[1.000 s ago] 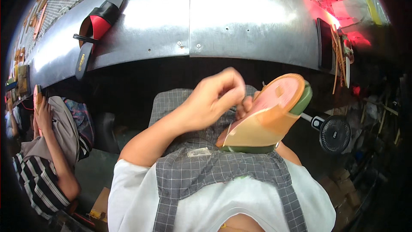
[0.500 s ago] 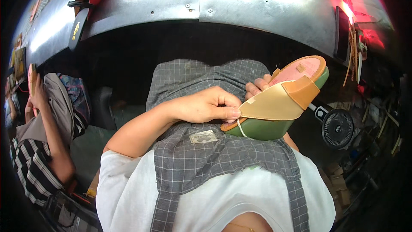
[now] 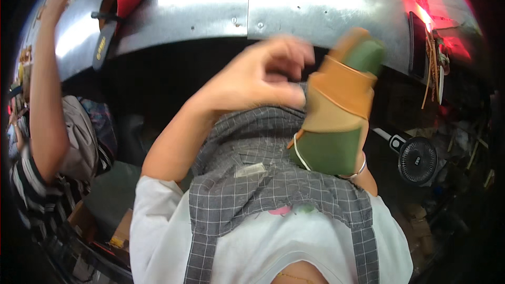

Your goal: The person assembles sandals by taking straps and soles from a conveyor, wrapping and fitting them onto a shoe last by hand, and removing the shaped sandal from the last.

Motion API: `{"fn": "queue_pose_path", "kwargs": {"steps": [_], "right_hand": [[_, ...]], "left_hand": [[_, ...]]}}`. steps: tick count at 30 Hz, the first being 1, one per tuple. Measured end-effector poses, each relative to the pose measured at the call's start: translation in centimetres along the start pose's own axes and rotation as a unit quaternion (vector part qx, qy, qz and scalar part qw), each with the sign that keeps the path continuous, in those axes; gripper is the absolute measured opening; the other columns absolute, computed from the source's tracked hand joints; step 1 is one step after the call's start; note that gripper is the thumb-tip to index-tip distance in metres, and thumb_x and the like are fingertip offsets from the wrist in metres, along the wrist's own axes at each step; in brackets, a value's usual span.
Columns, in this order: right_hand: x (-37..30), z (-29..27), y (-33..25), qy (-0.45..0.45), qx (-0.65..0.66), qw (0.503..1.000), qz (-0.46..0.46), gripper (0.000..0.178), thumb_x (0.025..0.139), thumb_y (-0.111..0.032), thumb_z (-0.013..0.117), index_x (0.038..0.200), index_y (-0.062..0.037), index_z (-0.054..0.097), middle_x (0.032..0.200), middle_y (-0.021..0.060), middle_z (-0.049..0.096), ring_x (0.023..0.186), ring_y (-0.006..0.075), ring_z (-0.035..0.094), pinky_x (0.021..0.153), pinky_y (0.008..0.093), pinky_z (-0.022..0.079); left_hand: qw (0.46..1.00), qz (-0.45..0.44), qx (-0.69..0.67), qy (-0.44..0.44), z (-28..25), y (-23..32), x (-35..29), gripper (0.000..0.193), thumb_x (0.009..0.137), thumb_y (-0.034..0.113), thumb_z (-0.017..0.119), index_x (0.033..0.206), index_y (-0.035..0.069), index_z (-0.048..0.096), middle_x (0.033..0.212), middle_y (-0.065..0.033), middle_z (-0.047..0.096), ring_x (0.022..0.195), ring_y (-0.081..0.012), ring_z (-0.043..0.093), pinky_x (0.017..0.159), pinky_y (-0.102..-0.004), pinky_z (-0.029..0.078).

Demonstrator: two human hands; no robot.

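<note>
A wedge sandal (image 3: 336, 121) stands tilted over my lap, its toe toward the bench. It has a green sole and wedge, a beige and tan upper, and a white cord looped round the heel end. My right hand (image 3: 364, 147) grips it from behind; most of that hand is hidden by the sandal, and a bracelet shows at the wrist. Left of the sandal, my left hand (image 3: 268, 73) is in the air, blurred, its fingers curled and apart from the thumb, with nothing visible in it.
Across the front runs a metal bench (image 3: 200, 0). On its left lies a black and red sandal (image 3: 123, 8); a dark flat device (image 3: 417, 44) is at the right. A black fan (image 3: 417, 160) stands beside me. At far left, a person's arm (image 3: 47, 89) reaches toward the bench.
My left hand has come off the sandal's upper and moved up toward the bench. The sandal has swung more upright, showing its green underside. The person at left has raised an arm.
</note>
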State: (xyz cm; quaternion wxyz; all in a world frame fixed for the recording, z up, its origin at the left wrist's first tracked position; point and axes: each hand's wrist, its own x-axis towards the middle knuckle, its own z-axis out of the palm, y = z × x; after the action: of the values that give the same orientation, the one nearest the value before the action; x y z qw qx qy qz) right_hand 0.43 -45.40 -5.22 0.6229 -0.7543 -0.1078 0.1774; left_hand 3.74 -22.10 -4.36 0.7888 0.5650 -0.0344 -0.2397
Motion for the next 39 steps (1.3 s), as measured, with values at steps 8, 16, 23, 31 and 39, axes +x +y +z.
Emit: {"fn": "queue_pose_path", "kwargs": {"steps": [8, 16, 23, 31, 39], "right_hand": [[2.8, 2.3, -4.3, 0.028, 0.039, 0.993, -0.109, 0.037, 0.097, -0.013, 0.053, 0.064, 0.0023, 0.047, 0.060, 0.0059, 0.043, 0.054, 0.0140, 0.037, 0.050, 0.0287, 0.031], [3.0, 2.3, -5.3, -0.044, 0.057, 0.993, -0.093, 0.037, 0.096, -0.012, 0.054, 0.062, 0.0030, 0.047, 0.059, 0.0076, 0.045, 0.051, 0.0155, 0.039, 0.048, 0.0298, 0.032], [3.0, 2.7, -4.9, -0.061, 0.055, 0.994, -0.076, 0.036, 0.095, -0.013, 0.055, 0.063, 0.0028, 0.049, 0.059, 0.0082, 0.046, 0.051, 0.0160, 0.041, 0.048, 0.0300, 0.033], [4.3, 1.4, -5.7, -0.189, 0.127, 0.974, -0.014, 0.039, 0.091, -0.017, 0.062, 0.060, 0.0025, 0.051, 0.059, 0.0054, 0.049, 0.055, 0.0113, 0.044, 0.050, 0.0283, 0.035], [4.4, 1.0, -3.6, -0.372, 0.177, 0.882, 0.229, 0.048, 0.093, -0.031, 0.062, 0.059, 0.0006, 0.050, 0.061, -0.0010, 0.048, 0.059, 0.0072, 0.043, 0.055, 0.0270, 0.039]], "left_hand": [[0.954, 0.126, 0.140, 0.234, 0.8, 3.8, -1.8, 0.045, 0.081, 0.037, 0.075, 0.102, -0.001, 0.063, 0.085, -0.0068, 0.063, 0.077, -0.0108, 0.058, 0.071, -0.0233, 0.046], [0.951, 0.183, -0.024, 0.247, 0.3, 2.2, -3.0, 0.017, 0.084, 0.014, 0.072, 0.085, -0.001, 0.063, 0.077, -0.0032, 0.061, 0.068, -0.0065, 0.053, 0.063, -0.0215, 0.043], [0.952, 0.179, -0.020, 0.246, -0.2, 1.5, -3.8, 0.014, 0.084, 0.011, 0.068, 0.086, -0.002, 0.063, 0.077, -0.0041, 0.060, 0.068, -0.0067, 0.052, 0.063, -0.0214, 0.043], [0.948, 0.239, -0.005, 0.211, 0.4, 1.8, -4.4, 0.020, 0.085, 0.020, 0.067, 0.083, 0.002, 0.061, 0.072, -0.0094, 0.057, 0.064, -0.0176, 0.059, 0.058, -0.0271, 0.051], [0.952, 0.278, -0.076, 0.106, 0.8, 1.8, -2.7, 0.013, 0.079, 0.013, 0.068, 0.078, 0.001, 0.063, 0.072, -0.0116, 0.062, 0.063, -0.0153, 0.058, 0.057, -0.0259, 0.046]]}}
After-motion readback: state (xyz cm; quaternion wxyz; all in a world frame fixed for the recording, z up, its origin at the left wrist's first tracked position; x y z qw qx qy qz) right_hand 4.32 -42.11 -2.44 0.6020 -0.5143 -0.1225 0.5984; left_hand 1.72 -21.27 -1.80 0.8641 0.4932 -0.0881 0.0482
